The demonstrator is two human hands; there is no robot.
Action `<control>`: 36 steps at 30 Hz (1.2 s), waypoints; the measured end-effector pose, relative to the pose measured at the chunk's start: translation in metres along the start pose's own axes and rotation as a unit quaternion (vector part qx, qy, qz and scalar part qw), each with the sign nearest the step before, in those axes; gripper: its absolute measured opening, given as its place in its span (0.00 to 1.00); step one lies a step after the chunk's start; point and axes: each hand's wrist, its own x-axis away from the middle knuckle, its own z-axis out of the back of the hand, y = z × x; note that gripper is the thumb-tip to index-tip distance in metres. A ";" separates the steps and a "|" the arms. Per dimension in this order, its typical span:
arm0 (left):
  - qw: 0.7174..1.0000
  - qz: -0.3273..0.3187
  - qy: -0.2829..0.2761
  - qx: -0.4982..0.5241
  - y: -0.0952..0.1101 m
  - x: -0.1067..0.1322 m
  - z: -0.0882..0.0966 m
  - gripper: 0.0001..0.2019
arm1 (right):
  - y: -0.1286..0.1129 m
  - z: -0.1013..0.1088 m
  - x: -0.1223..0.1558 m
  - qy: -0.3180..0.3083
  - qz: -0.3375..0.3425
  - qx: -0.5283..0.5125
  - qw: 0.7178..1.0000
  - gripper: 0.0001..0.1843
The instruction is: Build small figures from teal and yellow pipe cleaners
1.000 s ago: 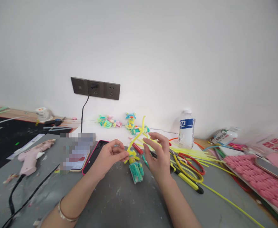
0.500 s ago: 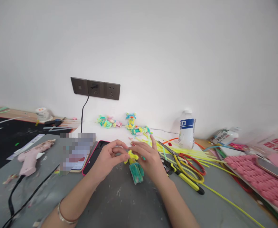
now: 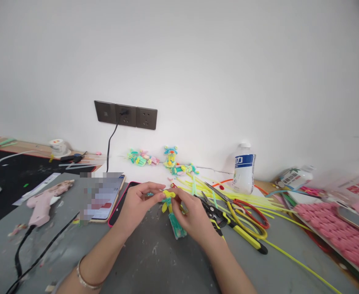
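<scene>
Between my two hands is a small fuzzy pipe-cleaner figure (image 3: 177, 226), with a green lower body and yellow upper parts. My left hand (image 3: 139, 206) pinches its yellow top from the left, thumb and index finger together. From the right, my right hand (image 3: 194, 214) grips the same yellow top with thumb and fingertips. The green body hangs below the fingers, partly covered by my right hand. Just right of that hand lie black-and-yellow pliers (image 3: 243, 232) and scissors (image 3: 250, 214) with red and yellow handles.
Several finished-looking fuzzy figures (image 3: 171, 157) lie by the wall. Yellow pipe cleaners (image 3: 277, 204) spread rightward, near a white bottle (image 3: 243, 169). Left are a phone (image 3: 106, 204), a dark pink-edged device (image 3: 121, 206) and a pink glue gun (image 3: 43, 208) with its cord. Pink woven material (image 3: 335, 232) lies right.
My fingers have closed in on the yellow top, and my right index finger, raised before, is now curled in. The view has shifted slightly.
</scene>
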 end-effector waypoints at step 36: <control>0.992 -0.110 -0.018 -0.056 -0.014 -0.001 -0.001 0.03 | 0.004 -0.010 -0.007 0.011 -0.183 -0.342 0.922 0.23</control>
